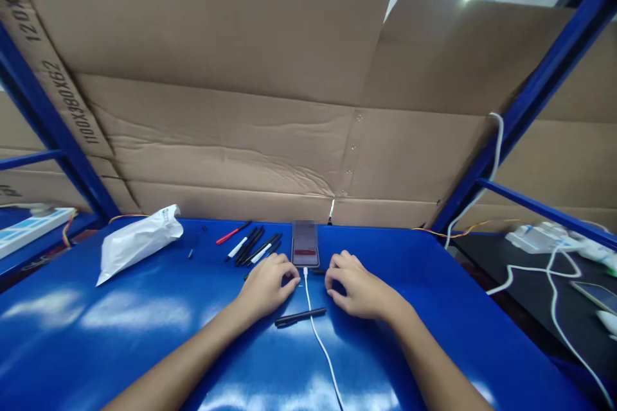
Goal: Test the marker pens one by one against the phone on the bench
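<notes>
My left hand rests on the blue desk left of a phone, its fingers loosely curved and the thumb apart from them. Nothing shows in its grasp. On the phone's other side is my right hand, also curved with a gap between thumb and fingers, and no held thing visible. A short dark piece lies by its fingertips. Between my wrists, a black pen lies across the white cable plugged into the phone. Several black and white pens lie beyond my left hand, near a red pen.
A white plastic bag lies at the desk's back left, with a thin dark piece beside it. Cardboard walls the back between blue metal posts. Power strips stand on both sides; white cables trail over a black surface at right.
</notes>
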`<state>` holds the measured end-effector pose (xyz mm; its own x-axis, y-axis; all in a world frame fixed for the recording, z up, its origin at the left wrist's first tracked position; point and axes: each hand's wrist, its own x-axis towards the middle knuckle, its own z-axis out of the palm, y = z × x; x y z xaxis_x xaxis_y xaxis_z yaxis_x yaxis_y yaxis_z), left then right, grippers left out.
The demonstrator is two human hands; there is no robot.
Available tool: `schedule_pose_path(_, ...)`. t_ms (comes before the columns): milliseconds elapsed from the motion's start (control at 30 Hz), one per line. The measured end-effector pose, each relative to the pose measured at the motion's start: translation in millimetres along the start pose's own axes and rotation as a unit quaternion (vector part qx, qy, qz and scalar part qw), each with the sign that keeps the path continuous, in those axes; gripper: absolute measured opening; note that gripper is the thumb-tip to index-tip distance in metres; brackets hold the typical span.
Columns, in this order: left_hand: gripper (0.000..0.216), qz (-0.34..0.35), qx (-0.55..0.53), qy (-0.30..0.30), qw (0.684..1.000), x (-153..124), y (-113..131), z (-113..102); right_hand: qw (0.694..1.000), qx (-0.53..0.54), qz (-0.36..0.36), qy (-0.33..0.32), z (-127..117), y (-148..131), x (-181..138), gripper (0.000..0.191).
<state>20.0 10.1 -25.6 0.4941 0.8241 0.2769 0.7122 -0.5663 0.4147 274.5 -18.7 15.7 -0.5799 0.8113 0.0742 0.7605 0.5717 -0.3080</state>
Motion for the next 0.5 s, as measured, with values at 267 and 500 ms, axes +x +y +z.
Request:
schedule_pose_path(267,0.018,-0.013,-0.022,-0.004,1.000,-1.8,-1.1,-2.1,1.000,-0.010,-0.006,-0.007,4.6,1.5,2.7,0.010)
schedule_pose_path(500,0.022,0.010,-0.103,0.023,0.994,-5.8,3.0,-10.7,0.998,0.005,-0.021,0.063,7.5,-2.6,5.1,0.009)
